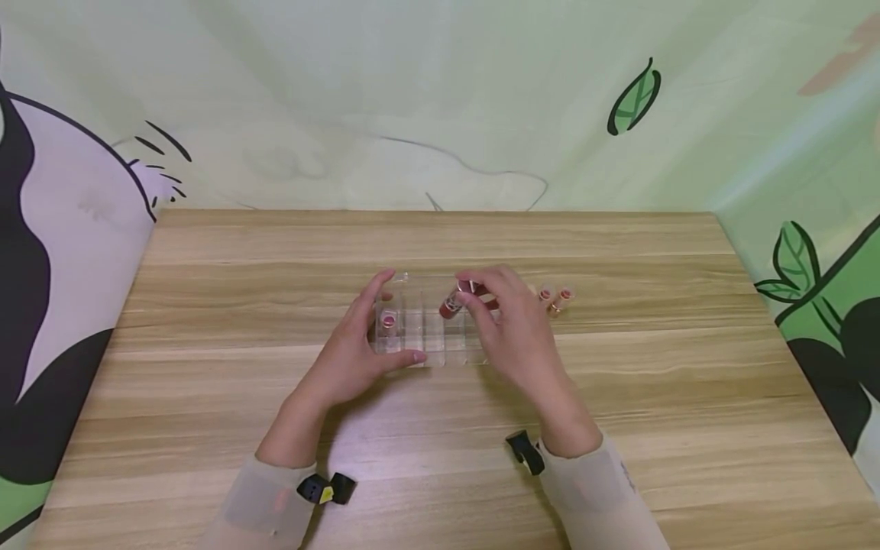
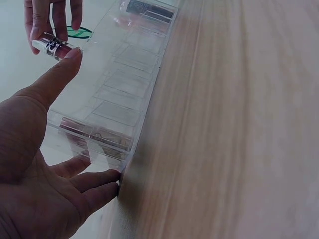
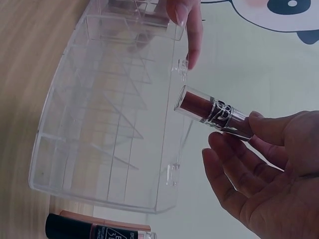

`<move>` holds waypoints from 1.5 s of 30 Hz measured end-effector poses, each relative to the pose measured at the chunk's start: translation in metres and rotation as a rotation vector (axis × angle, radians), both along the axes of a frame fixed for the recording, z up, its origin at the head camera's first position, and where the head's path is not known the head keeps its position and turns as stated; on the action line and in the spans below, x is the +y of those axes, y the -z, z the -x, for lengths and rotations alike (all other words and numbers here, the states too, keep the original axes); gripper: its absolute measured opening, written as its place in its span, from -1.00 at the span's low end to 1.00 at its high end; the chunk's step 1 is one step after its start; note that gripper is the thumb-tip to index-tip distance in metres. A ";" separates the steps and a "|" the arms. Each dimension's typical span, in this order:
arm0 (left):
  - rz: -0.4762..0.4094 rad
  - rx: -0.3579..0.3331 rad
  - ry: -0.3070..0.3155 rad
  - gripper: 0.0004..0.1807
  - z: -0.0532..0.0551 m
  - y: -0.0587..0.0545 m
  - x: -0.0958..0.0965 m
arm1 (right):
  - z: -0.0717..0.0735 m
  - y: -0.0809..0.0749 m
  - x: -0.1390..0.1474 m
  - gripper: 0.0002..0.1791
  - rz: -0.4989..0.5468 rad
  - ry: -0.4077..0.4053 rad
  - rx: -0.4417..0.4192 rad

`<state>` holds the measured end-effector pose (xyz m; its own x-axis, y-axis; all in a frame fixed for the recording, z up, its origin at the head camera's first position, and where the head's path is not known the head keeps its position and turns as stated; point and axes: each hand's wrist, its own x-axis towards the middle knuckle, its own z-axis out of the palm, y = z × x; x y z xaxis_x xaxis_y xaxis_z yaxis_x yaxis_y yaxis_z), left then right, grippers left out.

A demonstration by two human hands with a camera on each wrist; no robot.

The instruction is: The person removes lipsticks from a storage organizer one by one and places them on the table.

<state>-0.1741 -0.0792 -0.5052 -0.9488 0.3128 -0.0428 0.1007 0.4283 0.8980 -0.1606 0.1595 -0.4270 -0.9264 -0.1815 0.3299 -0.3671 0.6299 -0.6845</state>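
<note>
A clear plastic lipstick organizer [image 1: 434,350] with several divided compartments stands on the table. My left hand [image 1: 349,353] holds its left end, thumb along the near edge and fingers at the far side. In the leftmost compartment sits one lipstick [image 1: 389,322]. My right hand [image 1: 517,328] pinches another lipstick [image 3: 217,113] between thumb and fingers, over the organizer in the head view. This tube has a clear end showing a brownish-red section and a dark pattern around its middle. In the right wrist view it is tilted, its clear end pointing toward the organizer.
To the right of the organizer lie more lipsticks [image 1: 560,301], partly hidden by my right hand. One dark-capped tube [image 3: 92,230] shows at the bottom of the right wrist view. The wooden table [image 1: 440,458] meets a printed cloth wall [image 1: 440,99] at its back edge.
</note>
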 end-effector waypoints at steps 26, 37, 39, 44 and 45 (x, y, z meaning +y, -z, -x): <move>-0.009 0.029 -0.006 0.34 0.000 -0.001 -0.001 | 0.004 -0.006 0.017 -0.72 0.038 0.021 -0.008; -0.004 0.012 -0.008 0.34 0.000 -0.001 0.000 | 0.004 -0.009 0.026 -0.73 0.049 0.033 -0.022; -0.003 0.012 -0.009 0.34 0.000 -0.001 0.000 | 0.004 -0.010 0.028 -0.73 0.048 0.037 -0.023; -0.005 0.011 -0.008 0.34 0.000 -0.001 0.000 | 0.004 -0.011 0.031 -0.72 0.046 0.039 -0.035; -0.006 0.012 -0.007 0.34 0.000 -0.001 0.000 | 0.005 -0.011 0.032 -0.72 0.044 0.040 -0.037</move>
